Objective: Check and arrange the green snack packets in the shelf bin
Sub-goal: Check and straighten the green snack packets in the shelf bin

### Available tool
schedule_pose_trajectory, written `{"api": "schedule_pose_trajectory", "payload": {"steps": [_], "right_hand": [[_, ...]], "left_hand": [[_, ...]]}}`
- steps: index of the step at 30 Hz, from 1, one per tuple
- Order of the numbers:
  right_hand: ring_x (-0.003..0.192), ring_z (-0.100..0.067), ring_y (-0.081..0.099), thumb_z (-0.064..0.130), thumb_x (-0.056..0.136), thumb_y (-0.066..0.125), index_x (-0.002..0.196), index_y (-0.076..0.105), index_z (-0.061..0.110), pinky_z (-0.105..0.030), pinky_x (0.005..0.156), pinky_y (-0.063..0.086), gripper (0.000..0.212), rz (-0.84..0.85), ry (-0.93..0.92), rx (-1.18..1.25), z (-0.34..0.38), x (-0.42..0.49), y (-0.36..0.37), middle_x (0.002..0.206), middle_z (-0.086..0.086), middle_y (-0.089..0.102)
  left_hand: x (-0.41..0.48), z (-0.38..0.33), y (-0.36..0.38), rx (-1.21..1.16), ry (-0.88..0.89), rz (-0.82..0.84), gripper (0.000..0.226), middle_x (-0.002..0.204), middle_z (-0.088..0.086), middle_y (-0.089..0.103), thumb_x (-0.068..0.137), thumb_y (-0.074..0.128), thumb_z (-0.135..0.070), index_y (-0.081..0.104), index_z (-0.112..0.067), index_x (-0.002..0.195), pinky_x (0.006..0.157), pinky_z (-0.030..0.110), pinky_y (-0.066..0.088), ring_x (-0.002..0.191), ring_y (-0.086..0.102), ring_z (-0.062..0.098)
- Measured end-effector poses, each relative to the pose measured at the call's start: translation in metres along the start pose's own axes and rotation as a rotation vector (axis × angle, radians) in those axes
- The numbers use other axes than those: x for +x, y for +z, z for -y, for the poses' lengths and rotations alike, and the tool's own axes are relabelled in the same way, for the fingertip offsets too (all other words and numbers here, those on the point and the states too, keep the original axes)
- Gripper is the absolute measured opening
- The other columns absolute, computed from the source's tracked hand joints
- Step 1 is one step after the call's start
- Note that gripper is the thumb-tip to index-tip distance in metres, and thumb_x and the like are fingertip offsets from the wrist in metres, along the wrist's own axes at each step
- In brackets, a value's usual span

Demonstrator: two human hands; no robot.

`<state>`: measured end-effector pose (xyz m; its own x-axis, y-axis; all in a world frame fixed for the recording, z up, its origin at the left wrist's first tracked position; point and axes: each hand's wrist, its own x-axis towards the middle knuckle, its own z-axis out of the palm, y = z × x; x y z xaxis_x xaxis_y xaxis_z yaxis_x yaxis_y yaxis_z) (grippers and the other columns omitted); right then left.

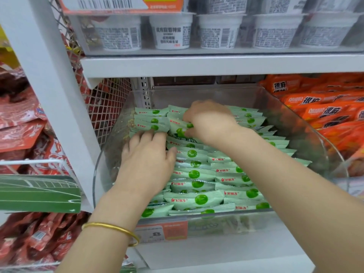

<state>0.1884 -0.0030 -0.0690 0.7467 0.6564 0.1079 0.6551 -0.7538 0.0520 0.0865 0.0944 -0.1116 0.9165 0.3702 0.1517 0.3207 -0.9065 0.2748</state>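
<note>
The pale green plastic snack packets [197, 199] lie stacked in rows inside a clear plastic shelf bin [307, 134]. The right hand [208, 121] pinches one green packet [178, 130] near the back. The left hand [147, 156] rests flat on the left row, fingers straight. Orange packets [325, 113] lie beside the bin's right wall.

green snack packets [194, 199]: red brand print "好丽友" on each wrapper
orange packets [323, 111]: black characters "很麻"
price tag [161, 231]: ".8" legible; remainder blurred
white cups [171, 32]: Chinese print and barcodes, too blurred to read
</note>
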Motion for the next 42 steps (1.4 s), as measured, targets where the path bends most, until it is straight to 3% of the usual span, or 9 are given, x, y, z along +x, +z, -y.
{"api": "schedule_pose_trajectory", "payload": {"steps": [3,6,11,19,24,29,34,39,42], "right_hand": [[0.120,-0.029,0.040,0.037,0.091,0.058,0.118,0.058,0.013,-0.032,0.081,0.036,0.037,0.083,-0.018,-0.022,-0.003,0.004,0.003,0.121,-0.009,0.045],[0.115,-0.027,0.040,0.047,0.084,0.063,0.105,0.068,0.021,-0.030,0.078,0.033,0.035,-0.023,0.004,0.042,-0.015,-0.005,0.000,0.104,-0.003,0.042],[0.114,-0.026,0.038,0.037,0.088,0.061,0.101,0.069,0.023,-0.029,0.076,0.029,0.021,-0.107,-0.033,0.040,-0.013,-0.006,0.016,0.111,-0.003,0.045],[0.108,-0.024,0.037,0.044,0.087,0.061,0.100,0.071,0.024,-0.029,0.076,0.028,0.026,-0.145,-0.014,0.054,-0.021,-0.014,0.022,0.097,0.002,0.033],[0.116,-0.026,0.037,0.033,0.091,0.058,0.102,0.070,0.022,-0.033,0.086,0.031,0.020,-0.062,-0.004,0.076,-0.015,-0.005,0.026,0.112,-0.003,0.046],[0.111,-0.024,0.039,0.042,0.086,0.062,0.095,0.072,0.023,-0.030,0.080,0.028,0.023,-0.168,0.033,0.059,-0.021,-0.011,0.025,0.097,0.002,0.038],[0.113,-0.024,0.040,0.038,0.088,0.061,0.094,0.071,0.021,-0.029,0.081,0.029,0.021,-0.094,0.021,0.084,-0.019,-0.008,0.027,0.109,-0.002,0.050],[0.106,-0.025,0.049,0.036,0.088,0.062,0.092,0.073,0.023,-0.035,0.089,0.046,0.018,-0.189,0.178,0.417,-0.032,-0.008,0.019,0.103,-0.003,0.051],[0.115,-0.026,0.042,0.039,0.089,0.060,0.101,0.072,0.025,-0.033,0.091,0.043,0.021,-0.128,0.196,0.303,-0.026,-0.001,0.023,0.107,-0.003,0.047]], "left_hand": [[0.000,-0.001,-0.002,-0.057,-0.015,-0.030,0.047,0.144,0.004,0.039,0.096,0.040,-0.039,0.037,-0.022,0.139,0.107,0.040,0.024,0.131,0.029,0.027],[0.004,0.000,-0.003,-0.113,0.035,-0.073,0.053,0.150,0.002,0.031,0.096,0.042,-0.032,0.026,-0.024,0.146,0.109,0.042,0.023,0.136,0.023,0.026],[0.018,-0.003,0.002,-0.097,0.158,-0.048,0.052,0.158,-0.007,0.013,0.098,0.037,-0.029,0.021,-0.030,0.148,0.115,0.045,0.011,0.145,0.007,0.015],[0.021,0.002,0.008,-0.059,0.134,0.011,0.048,0.157,-0.007,0.017,0.099,0.032,-0.036,0.027,-0.027,0.146,0.115,0.044,0.013,0.145,0.010,0.013],[0.022,-0.001,0.008,-0.026,0.104,0.048,0.048,0.158,-0.006,0.015,0.099,0.030,-0.037,0.029,-0.025,0.146,0.115,0.044,0.010,0.145,0.006,0.014],[0.023,-0.001,0.009,-0.004,0.105,0.046,0.046,0.158,-0.005,0.013,0.099,0.030,-0.037,0.033,-0.026,0.144,0.115,0.046,0.008,0.145,0.004,0.015],[0.023,-0.001,0.010,0.023,0.081,0.095,0.045,0.158,-0.003,0.013,0.100,0.027,-0.038,0.037,-0.027,0.142,0.114,0.045,0.009,0.145,0.004,0.016],[0.022,0.000,0.010,-0.004,0.081,0.059,0.048,0.158,-0.001,0.014,0.099,0.029,-0.040,0.027,-0.030,0.146,0.114,0.046,0.010,0.145,0.005,0.017],[0.022,-0.001,0.009,-0.003,0.074,0.070,0.048,0.158,-0.001,0.014,0.099,0.028,-0.039,0.028,-0.030,0.146,0.114,0.046,0.009,0.145,0.004,0.018]]}}
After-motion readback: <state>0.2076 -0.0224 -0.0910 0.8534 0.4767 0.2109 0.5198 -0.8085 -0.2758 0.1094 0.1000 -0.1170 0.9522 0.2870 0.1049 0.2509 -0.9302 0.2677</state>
